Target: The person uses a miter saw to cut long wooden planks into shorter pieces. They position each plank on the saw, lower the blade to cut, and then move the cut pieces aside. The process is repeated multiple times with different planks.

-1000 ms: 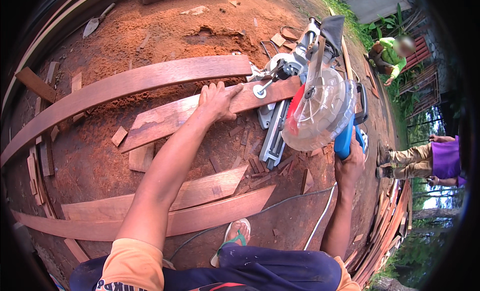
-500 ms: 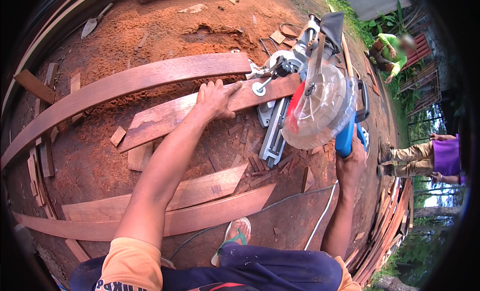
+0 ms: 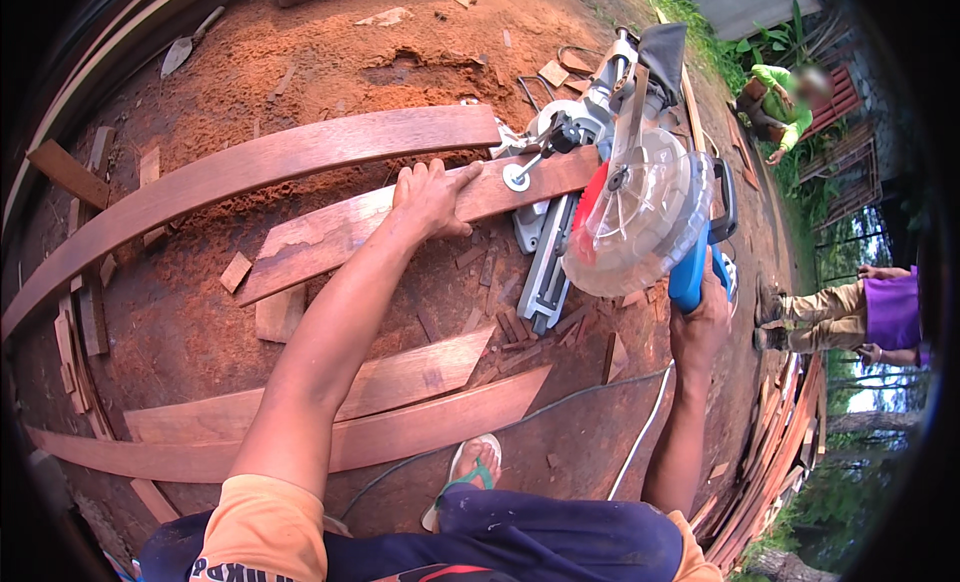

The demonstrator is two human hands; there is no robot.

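Observation:
A reddish-brown wooden board (image 3: 335,234) with a slanted left end runs across to the miter saw (image 3: 635,207). My left hand (image 3: 432,197) grips the board, its fingers over the far edge and the thumb stretched along the wood toward the saw. On the saw, a round clamp pad (image 3: 516,177) sits on top of the board. My right hand (image 3: 705,307) is wrapped round the saw's blue handle (image 3: 690,279). The clear blade guard (image 3: 655,207) and the red part behind it are at the board's right end. Whether the blade touches the wood is hidden.
A long curved plank (image 3: 270,172) lies beyond the board. Two cut planks (image 3: 420,427) rest near my sandaled foot (image 3: 470,472). Offcuts, sawdust and a cable (image 3: 600,387) cover parts of the ground. Two people, in green (image 3: 790,102) and purple (image 3: 893,312), are at the right.
The saw head and my right hand on its handle have shifted very slightly up and left in view. My left hand and the board have stayed in place.

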